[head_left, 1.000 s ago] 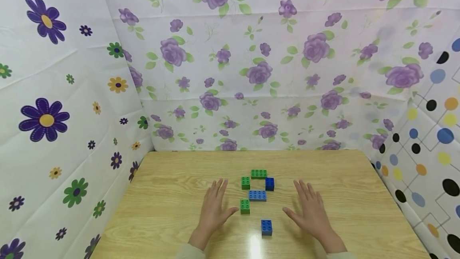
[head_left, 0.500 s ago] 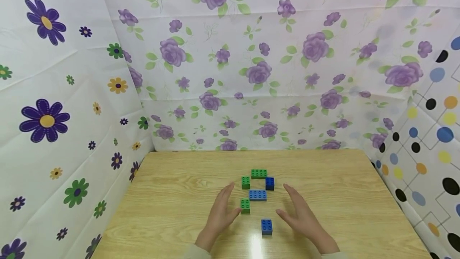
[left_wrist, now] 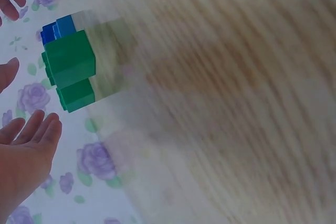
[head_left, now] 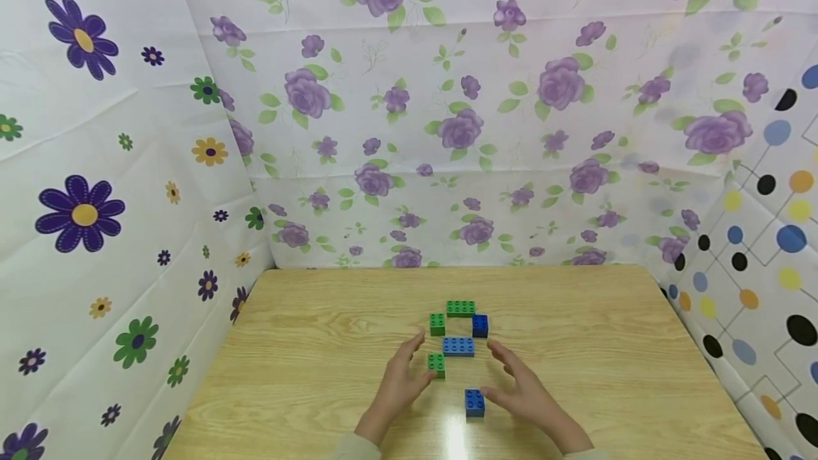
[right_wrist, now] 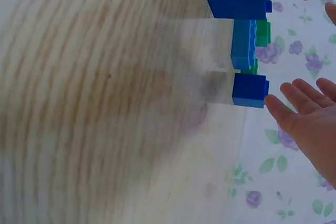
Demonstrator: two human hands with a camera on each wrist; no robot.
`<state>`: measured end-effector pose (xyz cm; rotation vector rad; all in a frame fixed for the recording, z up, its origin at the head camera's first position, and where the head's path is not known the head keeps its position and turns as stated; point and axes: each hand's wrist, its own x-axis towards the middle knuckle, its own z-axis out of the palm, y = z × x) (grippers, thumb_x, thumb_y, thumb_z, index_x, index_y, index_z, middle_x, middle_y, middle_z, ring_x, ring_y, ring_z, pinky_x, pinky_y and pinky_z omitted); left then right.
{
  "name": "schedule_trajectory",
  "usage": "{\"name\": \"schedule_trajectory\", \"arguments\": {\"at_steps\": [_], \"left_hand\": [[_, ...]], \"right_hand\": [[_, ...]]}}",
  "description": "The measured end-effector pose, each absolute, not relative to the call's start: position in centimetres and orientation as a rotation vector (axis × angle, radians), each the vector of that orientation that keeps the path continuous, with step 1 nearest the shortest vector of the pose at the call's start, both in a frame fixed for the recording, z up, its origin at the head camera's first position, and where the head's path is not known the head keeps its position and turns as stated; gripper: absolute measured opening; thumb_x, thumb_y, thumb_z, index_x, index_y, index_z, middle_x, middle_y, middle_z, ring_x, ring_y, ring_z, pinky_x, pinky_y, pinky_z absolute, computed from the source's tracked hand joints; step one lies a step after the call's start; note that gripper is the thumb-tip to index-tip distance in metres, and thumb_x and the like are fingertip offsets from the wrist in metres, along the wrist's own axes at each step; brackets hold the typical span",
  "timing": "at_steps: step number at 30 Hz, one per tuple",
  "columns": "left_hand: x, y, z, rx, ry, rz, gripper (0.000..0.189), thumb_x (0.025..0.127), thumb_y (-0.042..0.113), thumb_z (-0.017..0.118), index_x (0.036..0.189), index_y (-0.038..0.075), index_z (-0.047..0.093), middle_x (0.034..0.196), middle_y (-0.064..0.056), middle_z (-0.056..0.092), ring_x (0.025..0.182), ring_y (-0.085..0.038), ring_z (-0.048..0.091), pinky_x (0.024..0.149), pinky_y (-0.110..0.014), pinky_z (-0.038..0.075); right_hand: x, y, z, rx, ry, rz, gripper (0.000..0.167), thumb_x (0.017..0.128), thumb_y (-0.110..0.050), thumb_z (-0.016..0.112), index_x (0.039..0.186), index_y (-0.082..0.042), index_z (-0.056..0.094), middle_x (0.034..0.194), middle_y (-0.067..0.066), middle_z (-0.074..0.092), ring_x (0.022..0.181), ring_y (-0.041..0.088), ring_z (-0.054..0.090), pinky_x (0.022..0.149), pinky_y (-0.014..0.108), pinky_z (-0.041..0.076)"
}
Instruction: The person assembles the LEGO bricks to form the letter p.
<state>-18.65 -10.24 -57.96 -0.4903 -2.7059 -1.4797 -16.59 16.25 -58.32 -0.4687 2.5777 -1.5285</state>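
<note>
Several toy building bricks lie on a wooden table. My left hand (head_left: 397, 380) hovers left of the front green brick (head_left: 436, 365), fingers loosely extended and thumb tip overlapping its edge in the head view. Across from it, my right hand (head_left: 524, 390) holds nothing; its thumb tip is right at the near blue brick (head_left: 474, 402). A long light blue brick (head_left: 458, 346) sits between the hands. Behind it are a small green brick (head_left: 437, 324), a dark blue brick (head_left: 480, 326) and a long green brick (head_left: 461, 308). The left wrist view shows the left fingers (left_wrist: 39, 129) apart from the green bricks.
The wooden tabletop (head_left: 307, 346) ends at a back wall of purple-rose cloth (head_left: 422, 126). Flowered cloth (head_left: 140, 162) hangs on the left, and dotted cloth (head_left: 767, 254) on the right. Light glares on the table's front part (head_left: 455, 439).
Both hands have moved inward toward the bricks, and the gap between them has narrowed. The fingers have drawn closer together. The bricks have stayed in place.
</note>
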Motion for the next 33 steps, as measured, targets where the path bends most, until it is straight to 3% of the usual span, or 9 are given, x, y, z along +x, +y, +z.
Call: {"name": "schedule_trajectory", "arguments": {"at_steps": [11,22,33], "left_hand": [[-19.2,-9.8,-59.3,-0.389,-2.671,-1.805,0.068,0.085,0.006,0.073,0.143,-0.001,0.038,0.138,-0.023,0.047,0.125,-0.039,0.047,0.105,-0.044,0.044],[-19.8,-9.0,-59.8,-0.292,-2.731,-1.864,0.057,0.086,0.006,0.071,0.138,0.002,0.047,0.132,-0.017,0.053,0.120,-0.034,0.051,0.101,-0.039,0.048],[-19.8,-9.0,-60.1,-0.301,-2.756,-1.814,0.045,0.087,0.004,0.070,0.129,0.001,0.054,0.125,-0.014,0.057,0.115,-0.033,0.054,0.097,-0.038,0.051]], "right_hand": [[-16.7,16.2,-60.2,-0.520,2.284,-1.633,0.082,0.084,-0.025,0.076,0.149,-0.007,0.030,0.145,0.021,0.041,0.131,0.044,0.039,0.107,0.059,0.035],[-16.5,16.1,-60.9,-0.564,2.062,-1.686,0.072,0.090,-0.019,0.070,0.147,-0.001,0.031,0.143,0.026,0.040,0.130,0.044,0.041,0.108,0.053,0.037],[-16.6,16.0,-61.4,-0.568,2.087,-1.634,0.054,0.087,-0.017,0.073,0.133,-0.001,0.051,0.133,0.017,0.054,0.127,0.036,0.048,0.105,0.040,0.043]]}}
